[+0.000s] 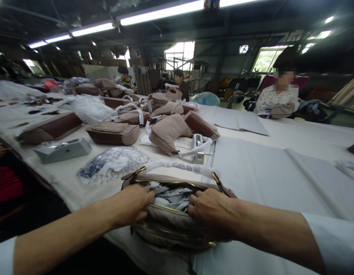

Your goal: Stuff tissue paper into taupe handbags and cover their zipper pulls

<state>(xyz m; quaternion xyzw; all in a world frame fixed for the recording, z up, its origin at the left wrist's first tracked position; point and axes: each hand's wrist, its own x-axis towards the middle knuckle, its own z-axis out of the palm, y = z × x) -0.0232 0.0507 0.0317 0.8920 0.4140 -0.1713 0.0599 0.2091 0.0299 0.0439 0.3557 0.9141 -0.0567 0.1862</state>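
A brownish-pink handbag [171, 233] sits at the table's near edge, its gold zipper spread apart. Inside shows crumpled grey-white stuffing paper [172, 196]. The bag's handle [179, 166] is wrapped in white material and arches up behind the opening. At the opening's left end, my left hand [133, 202] has its fingers curled over the zipper edge. My right hand [209, 206] is closed at the right side of the opening, fingertips against the edge and the paper. Both sets of fingertips are partly hidden, and whether they also pinch paper cannot be made out.
Several similar bags [168, 131] lie heaped beyond. A grey tape dispenser [65, 149], a smaller dispenser [198, 147] and a plastic-wrapped bundle [112, 164] stand nearer. White sheets [259, 172] cover the table's right side. A co-worker [277, 99] holds a bag at the far right; others sit farther back.
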